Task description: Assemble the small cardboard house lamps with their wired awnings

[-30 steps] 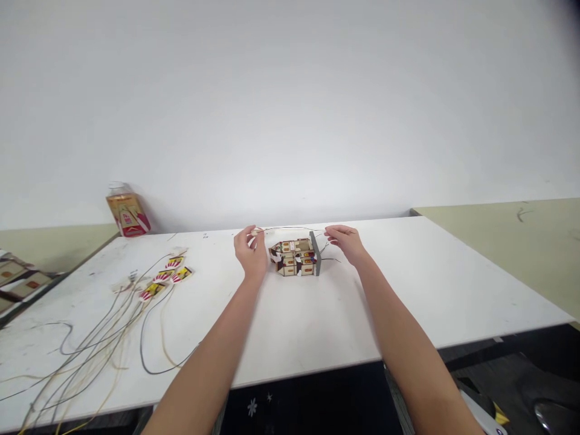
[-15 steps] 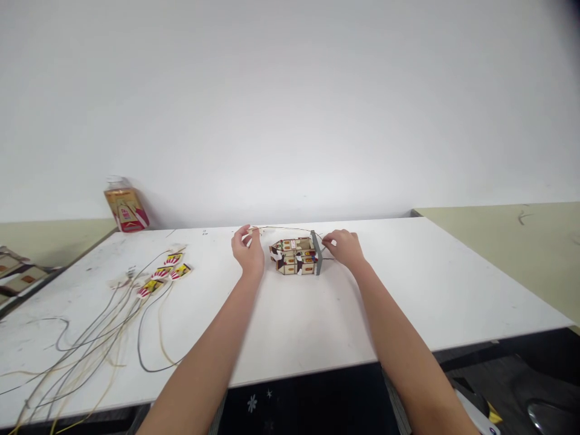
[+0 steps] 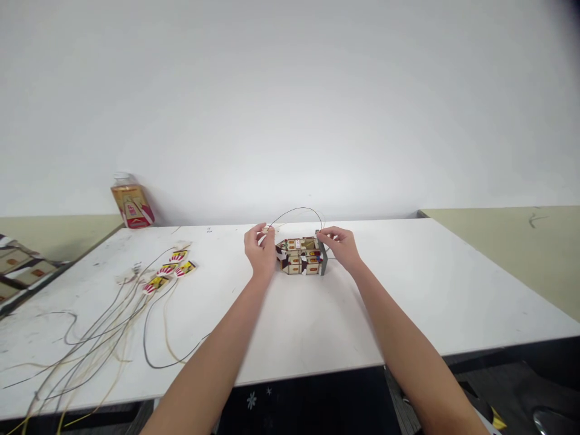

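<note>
A small model house [image 3: 299,263] lies on its side on the white table, its roof pointing left and its grey base [image 3: 324,261] at the right. My left hand [image 3: 263,246] is beside the roof end, thumb and fingers pinched on a small pale piece [image 3: 266,229]. From that piece a thin dark cord [image 3: 298,208] arches over the house to the base. At the base's upper edge my right hand [image 3: 339,244] pinches the cord's end with thumb and forefinger. Another short dark cord sticks out to the right of the base.
Several red, white and yellow tags [image 3: 156,284] with long grey and yellow cords lie on the left of the white table [image 3: 453,284]. A bottle [image 3: 133,202] of amber liquid stands by the wall. More model house parts [image 3: 22,266] are at the far left.
My right hand has moved left to the base's upper edge. The cord between my hands now bows up higher. The view has shifted slightly.
</note>
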{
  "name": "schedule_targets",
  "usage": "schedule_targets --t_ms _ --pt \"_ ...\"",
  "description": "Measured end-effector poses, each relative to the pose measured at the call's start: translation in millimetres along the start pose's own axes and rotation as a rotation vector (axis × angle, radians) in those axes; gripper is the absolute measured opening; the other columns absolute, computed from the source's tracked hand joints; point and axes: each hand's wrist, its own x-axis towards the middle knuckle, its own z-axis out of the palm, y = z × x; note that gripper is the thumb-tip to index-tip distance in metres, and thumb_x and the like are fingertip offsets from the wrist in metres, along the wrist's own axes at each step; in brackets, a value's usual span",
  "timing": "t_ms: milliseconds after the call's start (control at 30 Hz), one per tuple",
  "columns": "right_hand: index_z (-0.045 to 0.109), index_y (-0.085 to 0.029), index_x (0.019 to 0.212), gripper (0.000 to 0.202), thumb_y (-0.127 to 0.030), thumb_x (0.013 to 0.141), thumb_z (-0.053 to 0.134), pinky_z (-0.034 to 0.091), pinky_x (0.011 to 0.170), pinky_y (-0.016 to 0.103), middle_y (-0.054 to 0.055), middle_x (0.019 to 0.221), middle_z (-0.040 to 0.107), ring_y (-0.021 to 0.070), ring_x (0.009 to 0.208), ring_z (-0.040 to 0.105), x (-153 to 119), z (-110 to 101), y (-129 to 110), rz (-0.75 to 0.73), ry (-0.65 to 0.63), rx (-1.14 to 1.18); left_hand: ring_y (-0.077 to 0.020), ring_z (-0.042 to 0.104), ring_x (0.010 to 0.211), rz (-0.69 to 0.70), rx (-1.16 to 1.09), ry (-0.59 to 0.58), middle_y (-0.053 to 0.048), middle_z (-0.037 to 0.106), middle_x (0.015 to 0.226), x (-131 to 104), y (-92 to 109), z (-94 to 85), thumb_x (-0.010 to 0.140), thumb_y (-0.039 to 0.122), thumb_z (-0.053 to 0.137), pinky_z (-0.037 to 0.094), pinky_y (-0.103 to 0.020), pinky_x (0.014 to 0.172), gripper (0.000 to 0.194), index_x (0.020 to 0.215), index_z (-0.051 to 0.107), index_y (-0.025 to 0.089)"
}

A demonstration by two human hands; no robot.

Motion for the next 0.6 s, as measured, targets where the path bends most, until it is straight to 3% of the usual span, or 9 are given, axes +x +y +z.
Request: schedule_targets --t_ms 467,600 --pt "0.074 -0.028 0.074 0.012 -0.036 0.076 0.065 0.042 0.076 0.035 0.003 0.083 0.058 0.0205 0.085 0.053 -2.4 -1.3 1.2 -0.162 -0.11 -0.357 -0.0148 0.058 0.094 0.104 0.026 -0.093 -0.007 0.054 0.108 -6.9 -0.8 3.3 0.082 0.041 0.06 0.054 -0.028 0.08 0.027 0.1 0.062 0.021" --pt "0.074 -0.028 0.083 0.015 -0.036 0.079 0.062 0.043 0.074 0.033 0.003 0.086 0.063 0.0184 0.081 0.055 -2.0 -7.2 -2.4 -0.191 -0.116 -0.283 -0.0146 0.058 0.094 0.095 0.019 -0.088 -0.006 0.055 0.108 -5.9 -2.0 2.8 0.081 0.04 0.06 0.054 -0.028 0.08 0.026 0.1 0.062 0.021"
